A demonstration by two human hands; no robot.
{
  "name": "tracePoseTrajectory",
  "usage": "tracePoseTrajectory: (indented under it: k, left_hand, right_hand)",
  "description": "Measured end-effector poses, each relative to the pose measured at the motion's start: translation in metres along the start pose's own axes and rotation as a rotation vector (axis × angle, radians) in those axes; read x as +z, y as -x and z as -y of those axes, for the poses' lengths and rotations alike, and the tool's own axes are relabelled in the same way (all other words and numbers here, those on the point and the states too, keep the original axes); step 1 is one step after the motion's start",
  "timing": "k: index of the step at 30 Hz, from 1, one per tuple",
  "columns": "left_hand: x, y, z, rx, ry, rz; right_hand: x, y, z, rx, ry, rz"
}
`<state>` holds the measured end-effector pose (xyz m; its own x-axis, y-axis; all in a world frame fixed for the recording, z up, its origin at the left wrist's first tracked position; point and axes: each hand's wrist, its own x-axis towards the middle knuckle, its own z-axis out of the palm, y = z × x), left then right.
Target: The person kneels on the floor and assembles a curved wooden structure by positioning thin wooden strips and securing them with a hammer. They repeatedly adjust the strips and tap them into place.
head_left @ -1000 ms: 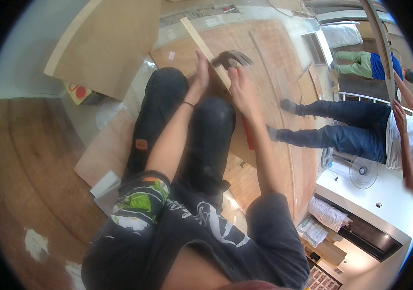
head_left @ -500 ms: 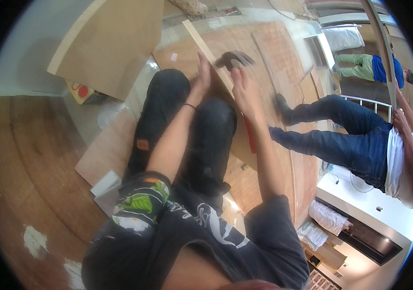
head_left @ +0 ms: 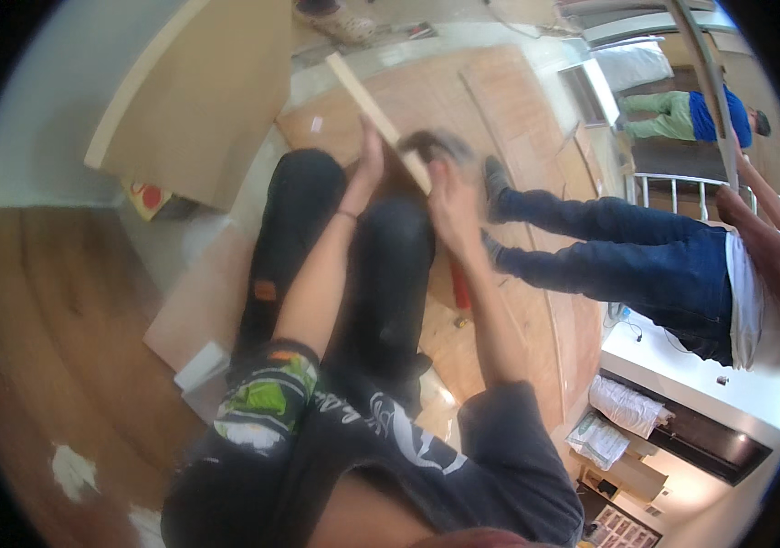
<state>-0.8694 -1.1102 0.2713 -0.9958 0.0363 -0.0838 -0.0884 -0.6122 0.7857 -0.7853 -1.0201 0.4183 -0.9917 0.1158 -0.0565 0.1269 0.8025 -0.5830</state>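
A narrow wooden board (head_left: 353, 84), seen along its pale edge, slants away from between my knees. My left hand (head_left: 369, 157) lies along the board's left side with its fingers stretched out flat. On the other side my right hand (head_left: 451, 196) is closed round a hammer, close below its head. The dark hammer head (head_left: 437, 144) is smeared by motion at the board's edge; whether it touches the wood I cannot tell. A red strip (head_left: 460, 287) shows beside my right forearm, and whether it belongs to the hammer is unclear.
Plywood sheets (head_left: 522, 155) cover the floor ahead. A large plywood panel (head_left: 198, 110) stands at the upper left. On the right a person in jeans (head_left: 618, 256) stands close by; a person in a blue shirt (head_left: 714, 116) is farther off. A patterned clog (head_left: 346, 23) shows at the top.
The whole view has shifted slightly, with both hands lower and a little left in it. The hammer head has become more blurred. My left hand stays against the board.
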Motion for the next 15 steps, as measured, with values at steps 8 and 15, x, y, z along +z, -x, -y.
tracePoseTrajectory:
  k: [8,15]
  left_hand:
    - [-0.025,-0.014,0.029,-0.014,-0.092,-0.084]
    - [-0.032,-0.016,0.036,-0.124,-0.237,-0.010]
  right_hand:
    - [-0.016,0.021,0.000,0.131,-0.072,0.149]
    - [-0.006,0.020,-0.020,0.132,-0.054,0.136]
